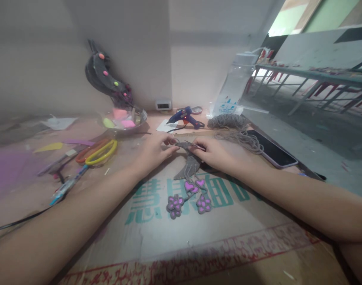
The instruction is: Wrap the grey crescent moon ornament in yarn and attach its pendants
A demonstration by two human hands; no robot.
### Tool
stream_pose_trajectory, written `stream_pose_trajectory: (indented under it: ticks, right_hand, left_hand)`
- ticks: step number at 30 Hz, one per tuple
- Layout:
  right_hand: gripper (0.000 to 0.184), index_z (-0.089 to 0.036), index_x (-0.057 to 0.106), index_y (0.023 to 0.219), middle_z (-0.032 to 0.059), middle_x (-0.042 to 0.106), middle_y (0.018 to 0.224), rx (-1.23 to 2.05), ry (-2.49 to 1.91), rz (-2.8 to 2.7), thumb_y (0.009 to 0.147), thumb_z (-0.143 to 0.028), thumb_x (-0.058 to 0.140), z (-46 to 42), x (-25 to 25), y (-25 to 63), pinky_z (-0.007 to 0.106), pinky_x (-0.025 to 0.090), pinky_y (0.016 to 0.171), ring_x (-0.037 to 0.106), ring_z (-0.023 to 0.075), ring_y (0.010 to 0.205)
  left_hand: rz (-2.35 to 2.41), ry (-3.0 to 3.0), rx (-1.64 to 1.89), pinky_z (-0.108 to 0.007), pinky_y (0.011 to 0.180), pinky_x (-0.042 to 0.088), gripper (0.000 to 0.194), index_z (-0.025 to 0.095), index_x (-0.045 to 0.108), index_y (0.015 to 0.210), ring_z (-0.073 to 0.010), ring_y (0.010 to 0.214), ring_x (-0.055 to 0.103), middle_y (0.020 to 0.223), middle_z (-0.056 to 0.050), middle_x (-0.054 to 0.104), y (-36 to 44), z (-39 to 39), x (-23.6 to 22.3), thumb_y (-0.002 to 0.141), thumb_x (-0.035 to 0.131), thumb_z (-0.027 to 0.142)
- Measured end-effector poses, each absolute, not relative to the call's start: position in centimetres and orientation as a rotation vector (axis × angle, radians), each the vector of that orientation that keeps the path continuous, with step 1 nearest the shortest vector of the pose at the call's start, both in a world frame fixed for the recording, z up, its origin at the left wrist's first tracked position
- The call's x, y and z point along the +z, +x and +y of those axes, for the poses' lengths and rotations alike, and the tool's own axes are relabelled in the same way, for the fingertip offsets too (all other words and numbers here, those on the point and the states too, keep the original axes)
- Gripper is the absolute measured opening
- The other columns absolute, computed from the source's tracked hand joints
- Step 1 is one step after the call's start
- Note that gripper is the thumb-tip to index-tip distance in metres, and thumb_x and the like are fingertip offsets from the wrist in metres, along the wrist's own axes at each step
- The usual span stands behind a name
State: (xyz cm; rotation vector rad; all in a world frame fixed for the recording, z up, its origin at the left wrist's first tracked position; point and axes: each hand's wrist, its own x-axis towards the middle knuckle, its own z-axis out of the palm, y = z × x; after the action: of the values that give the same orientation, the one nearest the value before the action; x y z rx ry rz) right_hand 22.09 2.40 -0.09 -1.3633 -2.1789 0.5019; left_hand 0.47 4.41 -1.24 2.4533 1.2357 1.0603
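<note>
A grey crescent-shaped felt piece (193, 163) lies between my hands on the cardboard. From it hang grey cords with pink-purple hearts (191, 187) and two flower-shaped pieces, one flower (175, 206) on the left and another flower (204, 203) on the right. My left hand (160, 149) is closed in a pinch at the crescent's upper tip, by what looks like a small loop. My right hand (212, 152) is closed around thin pointed tweezers (195, 145), their tip over the crescent's upper edge. The fingers partly cover the crescent's top.
A blue glue gun (185, 117) stands behind my hands. Grey yarn (228, 122), a phone (271, 149) and a water bottle (233, 85) are at the right. Yellow-handled scissors (102, 153) and a bowl (124, 126) of coloured pieces sit at the left. A dark decorated crescent (102, 73) leans behind.
</note>
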Motion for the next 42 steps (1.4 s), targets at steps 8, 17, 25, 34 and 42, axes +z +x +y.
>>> stream_pose_trajectory:
  ticks: [8,17,25,34,42]
  right_hand:
    - [0.027,-0.018,0.054,0.073,-0.0011,0.054,0.066,0.505,-1.338,-2.184,0.091,-0.037,0.050,2.6,-0.1,22.1,0.024,0.030,0.059,0.049,0.0136,0.064]
    - [0.028,-0.018,0.053,0.071,-0.0021,0.052,0.064,0.501,-1.363,-2.179,0.091,-0.037,0.050,2.4,0.0,22.0,0.024,0.029,0.058,0.048,0.0131,0.063]
    - [0.027,-0.019,0.052,0.071,-0.0020,0.052,0.064,0.489,-1.356,-2.203,0.091,-0.036,0.049,2.3,0.1,22.1,0.024,0.029,0.057,0.048,0.0133,0.063]
    - [0.027,-0.019,0.053,0.072,-0.0014,0.054,0.066,0.465,-1.436,-2.234,0.092,-0.036,0.049,1.6,1.2,21.8,0.025,0.028,0.058,0.046,0.0127,0.062]
    - [0.028,-0.019,0.052,0.072,-0.0015,0.054,0.065,0.510,-1.360,-2.234,0.092,-0.038,0.049,2.2,0.3,21.9,0.024,0.029,0.058,0.047,0.0130,0.062]
  left_hand:
    - [1.191,2.485,1.056,-0.032,0.079,0.046,0.019,0.017,0.062,0.102,-0.0192,0.086,0.061,0.092,-0.004,0.067,0.4,4.6,-1.4,0.085,0.066,0.025]
    - [1.126,2.540,1.137,-0.035,0.087,0.046,0.009,0.017,0.064,0.087,-0.0209,0.091,0.062,0.093,-0.006,0.069,0.3,4.8,-1.3,0.086,0.066,0.025]
    - [1.065,2.590,1.236,-0.032,0.083,0.045,0.008,0.017,0.066,0.087,-0.0188,0.088,0.062,0.090,-0.004,0.070,0.2,4.7,-1.4,0.086,0.068,0.025]
    - [1.043,2.580,1.177,-0.034,0.086,0.047,0.014,0.017,0.068,0.093,-0.0204,0.092,0.062,0.096,-0.007,0.070,0.1,5.0,-1.7,0.088,0.066,0.029]
    - [1.151,2.355,1.022,-0.031,0.082,0.046,0.023,0.017,0.066,0.078,-0.0193,0.083,0.063,0.085,-0.004,0.070,0.7,4.1,-0.5,0.089,0.058,0.036]
